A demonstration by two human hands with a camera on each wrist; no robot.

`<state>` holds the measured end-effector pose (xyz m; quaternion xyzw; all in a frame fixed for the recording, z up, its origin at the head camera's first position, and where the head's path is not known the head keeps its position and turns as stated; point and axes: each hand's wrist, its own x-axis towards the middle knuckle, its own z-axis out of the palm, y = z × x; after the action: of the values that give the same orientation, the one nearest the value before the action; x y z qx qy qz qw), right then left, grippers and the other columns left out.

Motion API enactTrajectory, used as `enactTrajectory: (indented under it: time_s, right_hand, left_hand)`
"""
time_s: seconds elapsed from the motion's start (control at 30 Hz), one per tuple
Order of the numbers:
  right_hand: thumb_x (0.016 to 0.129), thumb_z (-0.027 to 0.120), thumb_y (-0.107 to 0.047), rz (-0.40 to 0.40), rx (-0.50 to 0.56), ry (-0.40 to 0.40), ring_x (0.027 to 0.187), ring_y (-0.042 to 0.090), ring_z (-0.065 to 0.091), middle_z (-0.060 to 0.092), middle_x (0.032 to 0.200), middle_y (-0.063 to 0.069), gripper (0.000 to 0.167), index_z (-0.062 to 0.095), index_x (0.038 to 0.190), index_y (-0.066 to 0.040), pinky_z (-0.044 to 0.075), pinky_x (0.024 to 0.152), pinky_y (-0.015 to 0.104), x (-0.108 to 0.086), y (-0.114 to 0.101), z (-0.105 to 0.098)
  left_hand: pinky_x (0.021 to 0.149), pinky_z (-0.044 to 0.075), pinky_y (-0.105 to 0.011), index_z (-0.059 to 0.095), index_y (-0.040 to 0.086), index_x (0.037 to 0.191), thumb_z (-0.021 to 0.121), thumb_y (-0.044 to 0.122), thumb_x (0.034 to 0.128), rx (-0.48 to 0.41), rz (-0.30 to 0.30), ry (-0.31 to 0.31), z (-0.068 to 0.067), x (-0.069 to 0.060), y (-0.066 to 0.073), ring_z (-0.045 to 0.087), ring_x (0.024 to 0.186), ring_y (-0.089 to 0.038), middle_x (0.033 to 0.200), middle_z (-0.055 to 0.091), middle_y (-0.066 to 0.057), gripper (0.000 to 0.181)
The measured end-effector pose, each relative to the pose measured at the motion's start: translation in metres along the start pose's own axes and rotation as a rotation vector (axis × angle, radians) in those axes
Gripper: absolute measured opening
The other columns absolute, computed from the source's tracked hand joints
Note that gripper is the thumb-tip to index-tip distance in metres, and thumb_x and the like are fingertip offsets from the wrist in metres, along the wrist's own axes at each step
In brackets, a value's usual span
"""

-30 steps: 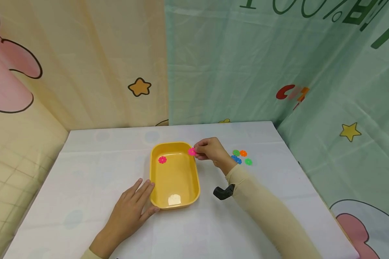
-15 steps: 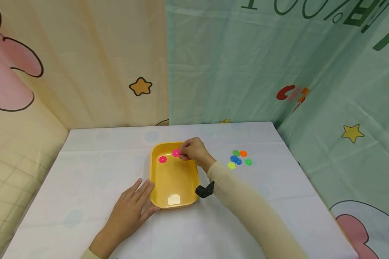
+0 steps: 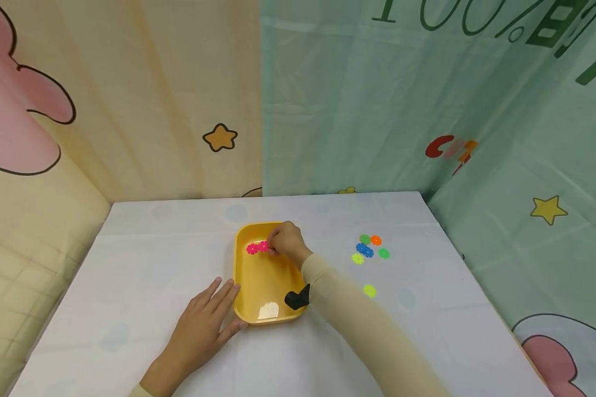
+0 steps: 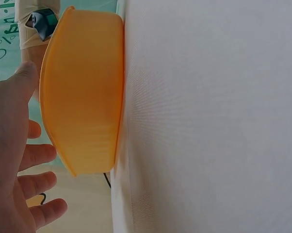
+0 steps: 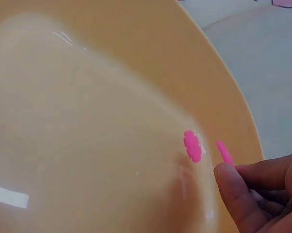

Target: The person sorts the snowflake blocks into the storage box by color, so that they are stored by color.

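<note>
A yellow tray [image 3: 268,286] stands on the white table. Inside it, near the far left corner, lies a pink flower-shaped disc [image 3: 251,249]. Over the tray's far end my right hand [image 3: 287,242] pinches a second pink flower-shaped disc [image 5: 224,152] between thumb and forefinger, just beside the first one. In the right wrist view the lying disc [image 5: 192,146] appears slightly apart from the held one. My left hand [image 3: 202,320] rests at the tray's near left side with its fingers straight, fingertips at the rim. In the left wrist view those fingers [image 4: 41,185] are spread beside the tray's outer wall [image 4: 83,92].
Right of the tray lie several loose discs: green [image 3: 365,239], orange [image 3: 376,240], blue [image 3: 361,248], another green [image 3: 383,253] and yellow [image 3: 358,258]. A further yellow disc [image 3: 370,290] lies nearer, by the right sleeve [image 3: 362,314]. Printed curtains [image 3: 338,110] hang behind the table.
My right hand has moved left from the tray's right rim to over its far end, bringing the pink disc beside the other. The yellow discs have come into view. My left hand stays put.
</note>
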<state>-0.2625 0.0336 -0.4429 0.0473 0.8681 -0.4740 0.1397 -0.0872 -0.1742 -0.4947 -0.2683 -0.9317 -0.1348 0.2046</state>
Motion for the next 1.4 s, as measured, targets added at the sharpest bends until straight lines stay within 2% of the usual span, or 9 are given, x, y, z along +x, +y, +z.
enactTrajectory:
  time_s: [0.17, 0.4, 0.57, 0.73, 0.8, 1.0, 1.17, 1.3, 1.4]
  right_hand:
    - [0.092, 0.071, -0.003, 0.011, -0.143, 0.007, 0.057, 0.017, 0.064, 0.064, 0.070, 0.004, 0.011, 0.073, 0.081, -0.004, 0.050, 0.051, 0.017, 0.006, 0.000, 0.012]
    - [0.096, 0.067, -0.006, -0.014, -0.282, 0.072, 0.053, 0.016, 0.061, 0.060, 0.059, 0.002, 0.023, 0.070, 0.073, -0.003, 0.044, 0.046, 0.017, 0.010, 0.005, 0.018]
    - [0.097, 0.064, -0.005, -0.050, -0.336, 0.124, 0.061, 0.016, 0.055, 0.059, 0.062, 0.002, 0.026, 0.069, 0.071, -0.004, 0.044, 0.051, 0.020, 0.010, 0.006, 0.021]
    - [0.096, 0.061, -0.004, -0.117, -0.433, 0.175, 0.067, 0.018, 0.052, 0.056, 0.064, 0.001, 0.029, 0.069, 0.069, -0.004, 0.044, 0.060, 0.023, 0.011, 0.006, 0.020]
    - [0.097, 0.060, -0.003, -0.129, -0.447, 0.183, 0.067, 0.019, 0.052, 0.056, 0.064, 0.002, 0.029, 0.070, 0.069, -0.004, 0.044, 0.062, 0.024, 0.011, 0.006, 0.020]
    - [0.099, 0.059, -0.006, -0.092, -0.396, 0.170, 0.071, 0.020, 0.054, 0.056, 0.067, 0.003, 0.027, 0.069, 0.074, -0.005, 0.045, 0.066, 0.024, 0.013, 0.007, 0.022]
    - [0.099, 0.056, -0.002, -0.140, -0.445, 0.176, 0.063, 0.020, 0.048, 0.045, 0.060, 0.003, 0.032, 0.060, 0.067, -0.006, 0.040, 0.061, 0.025, 0.013, 0.008, 0.022]
    - [0.097, 0.058, 0.000, -0.145, -0.440, 0.172, 0.060, 0.020, 0.046, 0.041, 0.059, 0.003, 0.031, 0.057, 0.066, -0.006, 0.039, 0.058, 0.025, 0.011, 0.008, 0.022]
    - [0.096, 0.060, 0.000, -0.129, -0.412, 0.170, 0.066, 0.020, 0.051, 0.049, 0.064, 0.004, 0.025, 0.062, 0.072, -0.004, 0.046, 0.065, 0.025, 0.010, 0.008, 0.021]
  left_hand:
    - [0.099, 0.050, -0.057, 0.053, 0.004, 0.147, 0.043, 0.067, 0.0999, 0.003, 0.002, 0.016, 0.001, -0.001, -0.001, 0.046, 0.140, -0.039, 0.149, 0.056, -0.014, 0.079]
    - [0.100, 0.050, -0.056, 0.053, 0.006, 0.148, 0.045, 0.067, 0.0998, 0.011, -0.001, 0.002, 0.002, -0.001, -0.001, 0.046, 0.141, -0.037, 0.150, 0.055, -0.012, 0.078]
    - [0.100, 0.050, -0.056, 0.053, 0.005, 0.148, 0.043, 0.067, 0.1001, 0.014, 0.000, 0.004, 0.002, -0.002, -0.002, 0.046, 0.141, -0.037, 0.150, 0.055, -0.012, 0.079]
    - [0.100, 0.049, -0.055, 0.053, 0.005, 0.148, 0.046, 0.067, 0.0996, 0.009, -0.001, 0.002, 0.002, -0.002, -0.001, 0.046, 0.140, -0.038, 0.150, 0.055, -0.012, 0.078]
    - [0.100, 0.049, -0.056, 0.053, 0.005, 0.148, 0.047, 0.066, 0.0992, 0.005, -0.002, 0.002, 0.001, -0.002, -0.002, 0.046, 0.140, -0.038, 0.150, 0.055, -0.012, 0.078]
    - [0.101, 0.049, -0.056, 0.053, 0.005, 0.147, 0.054, 0.064, 0.0974, 0.003, -0.004, -0.006, 0.001, -0.001, -0.001, 0.045, 0.141, -0.038, 0.149, 0.056, -0.012, 0.077]
    - [0.101, 0.048, -0.056, 0.053, 0.005, 0.148, 0.059, 0.061, 0.0954, 0.000, -0.011, -0.009, 0.001, -0.001, 0.000, 0.045, 0.141, -0.037, 0.149, 0.056, -0.012, 0.077]
    - [0.101, 0.048, -0.056, 0.053, 0.005, 0.148, 0.053, 0.065, 0.0973, -0.004, -0.013, -0.008, 0.001, -0.002, -0.001, 0.044, 0.141, -0.037, 0.149, 0.055, -0.012, 0.078]
    - [0.101, 0.048, -0.056, 0.052, 0.005, 0.148, 0.045, 0.068, 0.0988, -0.001, -0.012, -0.007, 0.001, -0.002, -0.001, 0.044, 0.141, -0.038, 0.149, 0.055, -0.012, 0.080]
